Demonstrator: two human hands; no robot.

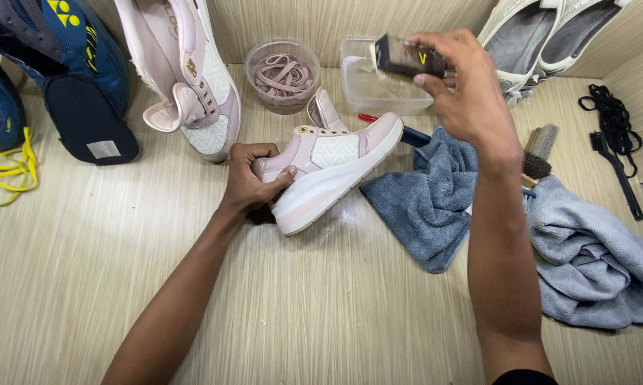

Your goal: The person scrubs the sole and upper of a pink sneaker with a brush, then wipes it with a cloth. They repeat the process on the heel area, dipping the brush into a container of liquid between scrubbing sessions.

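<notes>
My left hand [250,180] grips the heel of a pink and white sneaker [335,165] that lies on its side on the wooden surface, sole toward me. My right hand [464,93] is raised over a clear plastic tub [367,93] of water and holds a small dark brush [407,58] with pale bristles. The brush hangs above the tub's near right part, apart from the shoe.
A second pink sneaker [200,85] and blue sports shoes [58,57] lie at back left, yellow laces [11,171] beside them. A round tub of pink laces [282,75] stands behind. Blue-grey cloths [428,203] [592,264], a wooden brush [538,150], black laces [610,114] and white shoes [542,36] lie right.
</notes>
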